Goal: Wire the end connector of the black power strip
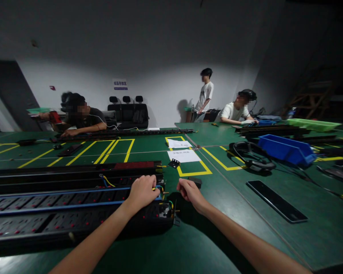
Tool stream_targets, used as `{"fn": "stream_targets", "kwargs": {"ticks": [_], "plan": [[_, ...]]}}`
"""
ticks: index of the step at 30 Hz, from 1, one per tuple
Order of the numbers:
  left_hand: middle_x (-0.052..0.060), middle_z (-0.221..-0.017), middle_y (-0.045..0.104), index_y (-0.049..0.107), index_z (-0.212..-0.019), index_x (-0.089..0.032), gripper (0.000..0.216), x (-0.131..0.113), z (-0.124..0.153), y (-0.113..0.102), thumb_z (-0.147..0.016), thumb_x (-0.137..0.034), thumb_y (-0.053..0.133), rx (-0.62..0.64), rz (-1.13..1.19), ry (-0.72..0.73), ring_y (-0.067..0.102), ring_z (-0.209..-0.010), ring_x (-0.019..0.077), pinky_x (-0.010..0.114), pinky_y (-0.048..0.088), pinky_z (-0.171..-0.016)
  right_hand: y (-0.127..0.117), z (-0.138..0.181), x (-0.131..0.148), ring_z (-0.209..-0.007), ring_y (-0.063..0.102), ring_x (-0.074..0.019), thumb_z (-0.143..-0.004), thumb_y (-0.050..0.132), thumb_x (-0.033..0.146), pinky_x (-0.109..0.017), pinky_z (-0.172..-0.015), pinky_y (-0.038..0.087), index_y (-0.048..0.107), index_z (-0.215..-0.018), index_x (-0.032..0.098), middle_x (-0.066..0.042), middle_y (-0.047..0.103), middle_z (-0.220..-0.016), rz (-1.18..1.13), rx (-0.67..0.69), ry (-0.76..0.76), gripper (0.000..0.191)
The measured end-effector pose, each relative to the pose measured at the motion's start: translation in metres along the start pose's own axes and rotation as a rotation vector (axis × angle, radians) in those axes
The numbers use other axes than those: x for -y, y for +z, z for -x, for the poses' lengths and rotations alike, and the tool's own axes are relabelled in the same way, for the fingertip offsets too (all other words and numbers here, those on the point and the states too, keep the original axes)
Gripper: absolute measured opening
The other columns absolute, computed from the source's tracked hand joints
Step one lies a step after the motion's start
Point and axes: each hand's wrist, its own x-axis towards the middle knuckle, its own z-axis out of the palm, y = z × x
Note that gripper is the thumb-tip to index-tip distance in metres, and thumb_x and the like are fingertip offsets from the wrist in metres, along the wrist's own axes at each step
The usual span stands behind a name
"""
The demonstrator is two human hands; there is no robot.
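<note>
Long black power strips (82, 222) with red-lit spots and sockets lie side by side at the left. My left hand (143, 192) is closed over the end of the middle strip (94, 196), beside short yellow, green and blue wires (161, 188). Blue edging runs along that strip. To the right of the strip ends, my right hand (192, 193) hovers with its fingers curled; whatever they hold, if anything, is hidden. Just behind it sits a small black block (196, 182). The nearest strip's open end (166, 210) shows a green-yellow wire and a metal tab.
A black bracket (174, 163) and paper sheets (183, 156) lie ahead. To the right are a phone (276, 201), a headset (253, 156) and a blue bin (286, 148). Two people (85, 118) (236, 112) work across the green table; another person (205, 93) stands behind.
</note>
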Motion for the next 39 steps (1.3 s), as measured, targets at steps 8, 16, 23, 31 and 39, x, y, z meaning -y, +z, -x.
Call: {"fn": "stream_targets", "kwargs": {"ticks": [8, 16, 23, 31, 39], "plan": [[0.002, -0.080, 0.064, 0.054, -0.078, -0.022, 0.009, -0.0007, 0.0004, -0.0016, -0.076, -0.030, 0.058, 0.020, -0.022, -0.011, 0.060, -0.082, 0.0222, 0.031, 0.039, -0.069, 0.0005, 0.0013, 0.0014, -0.042, 0.034, -0.0083, -0.087, 0.048, 0.058, -0.023, -0.042, 0.022, 0.057, -0.068, 0.019, 0.006, 0.042, -0.047, -0.005, 0.004, -0.008, 0.045], [0.002, -0.081, 0.065, 0.054, -0.078, -0.023, 0.009, 0.0003, 0.0001, 0.0002, -0.075, -0.030, 0.058, 0.013, -0.014, -0.007, 0.061, -0.082, 0.0224, 0.031, 0.039, -0.068, 0.0009, 0.0016, 0.0026, -0.042, 0.035, -0.0083, -0.086, 0.048, 0.059, -0.022, -0.042, 0.021, 0.057, -0.067, 0.019, 0.005, 0.042, -0.048, 0.009, 0.000, 0.005, 0.045], [0.002, -0.081, 0.066, 0.053, -0.077, -0.022, 0.009, -0.0007, 0.0004, -0.0012, -0.075, -0.029, 0.059, 0.015, -0.008, -0.009, 0.061, -0.083, 0.0220, 0.031, 0.040, -0.069, 0.0008, 0.0019, 0.0034, -0.041, 0.033, -0.0081, -0.087, 0.047, 0.058, -0.022, -0.042, 0.020, 0.056, -0.067, 0.019, 0.006, 0.041, -0.047, 0.010, 0.008, -0.001, 0.045], [0.003, -0.083, 0.066, 0.055, -0.079, -0.022, 0.009, -0.0036, 0.0015, -0.0061, -0.076, -0.029, 0.060, 0.043, -0.014, -0.031, 0.062, -0.085, 0.0223, 0.031, 0.042, -0.071, 0.0009, 0.0031, 0.0038, -0.042, 0.034, -0.0083, -0.087, 0.047, 0.059, -0.022, -0.042, 0.021, 0.057, -0.068, 0.018, 0.005, 0.042, -0.049, 0.019, -0.003, 0.011, 0.046], [0.002, -0.085, 0.067, 0.055, -0.080, -0.022, 0.009, -0.0052, 0.0024, -0.0058, -0.077, -0.029, 0.061, 0.046, -0.029, -0.038, 0.063, -0.088, 0.0224, 0.031, 0.042, -0.073, -0.0006, 0.0020, -0.0007, -0.043, 0.035, -0.0092, -0.087, 0.047, 0.060, -0.023, -0.042, 0.023, 0.057, -0.069, 0.019, 0.005, 0.043, -0.049, 0.027, 0.004, 0.013, 0.045]]}}
